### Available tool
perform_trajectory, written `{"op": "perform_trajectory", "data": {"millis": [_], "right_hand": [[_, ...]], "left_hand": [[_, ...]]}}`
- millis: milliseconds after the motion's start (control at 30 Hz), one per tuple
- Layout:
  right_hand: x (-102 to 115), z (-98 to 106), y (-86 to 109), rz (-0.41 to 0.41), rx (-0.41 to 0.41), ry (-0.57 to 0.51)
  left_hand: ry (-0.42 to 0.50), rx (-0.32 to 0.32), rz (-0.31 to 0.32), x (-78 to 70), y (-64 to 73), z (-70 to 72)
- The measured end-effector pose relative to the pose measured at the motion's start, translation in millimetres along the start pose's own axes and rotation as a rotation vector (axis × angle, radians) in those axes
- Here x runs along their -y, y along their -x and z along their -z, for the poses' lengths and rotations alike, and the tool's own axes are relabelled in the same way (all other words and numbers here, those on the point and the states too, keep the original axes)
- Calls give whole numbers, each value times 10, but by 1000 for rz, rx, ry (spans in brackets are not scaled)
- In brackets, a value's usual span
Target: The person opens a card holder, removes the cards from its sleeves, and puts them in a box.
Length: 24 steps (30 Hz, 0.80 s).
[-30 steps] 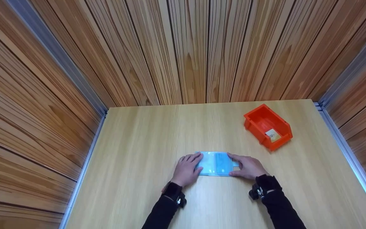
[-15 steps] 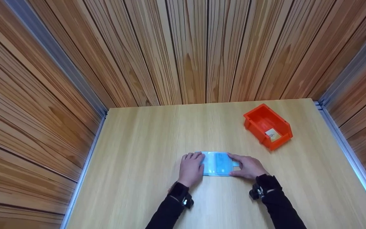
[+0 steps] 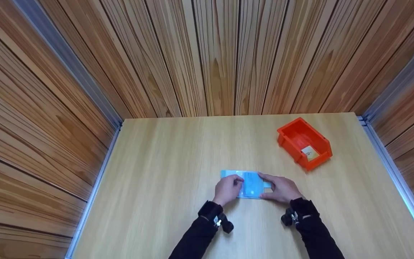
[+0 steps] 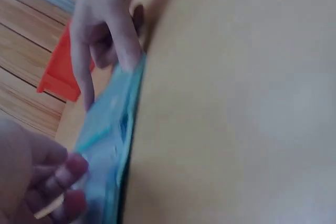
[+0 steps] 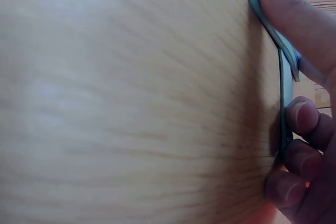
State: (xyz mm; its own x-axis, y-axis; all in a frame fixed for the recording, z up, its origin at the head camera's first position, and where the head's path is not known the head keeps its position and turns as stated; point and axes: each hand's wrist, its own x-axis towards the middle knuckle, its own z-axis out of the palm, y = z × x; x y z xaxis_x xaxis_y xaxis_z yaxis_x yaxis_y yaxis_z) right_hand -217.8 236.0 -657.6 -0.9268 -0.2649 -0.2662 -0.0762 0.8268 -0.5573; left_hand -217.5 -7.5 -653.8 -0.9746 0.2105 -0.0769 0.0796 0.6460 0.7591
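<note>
On the table lies a flat light-blue case (image 3: 253, 187) with a clear sheet over its left part and a small tab at its right end. My right hand (image 3: 281, 189) holds that right end, finger at the far edge and thumb at the near edge. In the right wrist view the thumb (image 5: 294, 22) lies along the case's edge (image 5: 257, 6), with other fingers curled below. My left hand (image 3: 227, 189) is over the left half, fingers bent, tips near the middle line. In the left wrist view its curled fingers (image 4: 58, 182) are above the sheet; whether they pinch anything is hidden.
An orange-red open bin (image 3: 304, 144) with a pale label inside stands at the back right of the wooden table (image 3: 164, 162). Wood-panelled walls (image 3: 214, 57) close in the back and sides, with metal rails (image 3: 95, 183) along the table's side edges.
My left hand has slid right from the case's left edge toward its middle, and its fingers have bent. The case's left end is uncovered. The right hand stays put.
</note>
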Motion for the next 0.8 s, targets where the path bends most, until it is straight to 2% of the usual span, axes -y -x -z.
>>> {"op": "perform_trajectory", "data": {"millis": [267,433,600,800], "right_hand": [[-12,-15,-6,1,-13,-5],[-20,0,-5,11,-16,-18],[-35,-8,-1,21,-26,-14],[-55,-18,12,44,-42,8]], "left_hand": [[278,98,277,-142,-31,51],[416,142,402,-224,-52,80],[422,135,448,-245,-68,60],[429,140,416,-210,-94,24]]}}
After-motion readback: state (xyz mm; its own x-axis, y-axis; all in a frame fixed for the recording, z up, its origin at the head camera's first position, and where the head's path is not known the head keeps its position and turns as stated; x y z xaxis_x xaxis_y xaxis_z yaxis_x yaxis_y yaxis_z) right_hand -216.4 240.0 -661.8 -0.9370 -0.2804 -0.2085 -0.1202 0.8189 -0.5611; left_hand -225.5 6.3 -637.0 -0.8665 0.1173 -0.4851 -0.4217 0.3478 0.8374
